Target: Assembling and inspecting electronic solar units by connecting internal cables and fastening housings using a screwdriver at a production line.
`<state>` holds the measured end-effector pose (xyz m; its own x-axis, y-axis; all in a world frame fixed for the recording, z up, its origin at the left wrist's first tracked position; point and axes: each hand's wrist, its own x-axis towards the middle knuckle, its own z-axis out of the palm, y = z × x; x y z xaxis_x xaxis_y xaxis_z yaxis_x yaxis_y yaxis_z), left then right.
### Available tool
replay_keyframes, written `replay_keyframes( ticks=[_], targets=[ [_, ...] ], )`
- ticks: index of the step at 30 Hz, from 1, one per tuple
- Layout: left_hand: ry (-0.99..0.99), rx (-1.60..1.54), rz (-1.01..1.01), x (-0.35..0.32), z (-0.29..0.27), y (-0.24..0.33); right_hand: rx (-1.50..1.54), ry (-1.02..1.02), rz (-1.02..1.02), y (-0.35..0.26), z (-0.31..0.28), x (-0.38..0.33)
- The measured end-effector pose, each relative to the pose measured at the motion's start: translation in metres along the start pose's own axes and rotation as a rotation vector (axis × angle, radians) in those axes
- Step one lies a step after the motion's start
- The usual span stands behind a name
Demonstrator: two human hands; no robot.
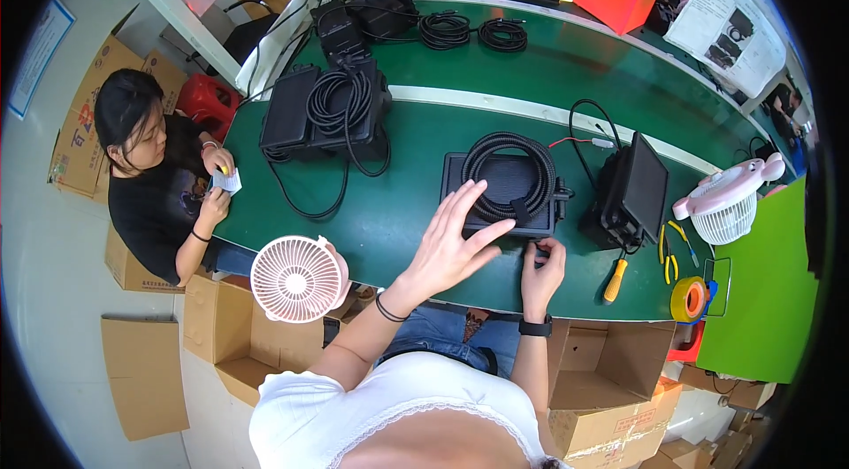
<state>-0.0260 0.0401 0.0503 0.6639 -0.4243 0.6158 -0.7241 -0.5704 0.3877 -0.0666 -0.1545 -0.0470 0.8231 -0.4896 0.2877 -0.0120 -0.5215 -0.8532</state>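
From here I see the right hand (542, 274) by the near edge of the box (508, 175), fingers curled; gripping, I can't tell. The left hand (451, 244) spreads open over the box. On the tabletop (398, 204), it looks hard, maybe heavy: hold its sides. The coil (510, 144) on top looks bendy.

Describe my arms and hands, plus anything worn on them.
Your left hand is ungloved, with a thin black band at the wrist; that arm's sleeve is short and white. Your right hand is ungloved, with a black watch-like wristband.
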Motion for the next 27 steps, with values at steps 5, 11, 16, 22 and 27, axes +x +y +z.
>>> replay_keyframes(
  ticks=[5,11,16,22,27],
  targets=[
    [0.489,-0.366,-0.295,-0.025,0.002,-0.036,0.019,-0.04,-0.041,0.0,-0.001,0.001],
    [-0.034,-0.737,-0.558,-0.038,0.0,-0.077,0.022,-0.052,-0.045,0.003,-0.002,-0.001],
    [-0.105,-0.842,-0.435,-0.028,0.035,-0.076,0.025,-0.041,-0.045,0.004,-0.001,-0.001],
    [-0.01,-0.79,-0.459,-0.028,0.064,-0.083,0.004,-0.053,-0.07,0.003,-0.002,0.0],
    [0.038,-0.834,-0.467,-0.033,0.07,-0.088,-0.016,-0.078,-0.063,0.001,0.0,0.001]
  ],
)
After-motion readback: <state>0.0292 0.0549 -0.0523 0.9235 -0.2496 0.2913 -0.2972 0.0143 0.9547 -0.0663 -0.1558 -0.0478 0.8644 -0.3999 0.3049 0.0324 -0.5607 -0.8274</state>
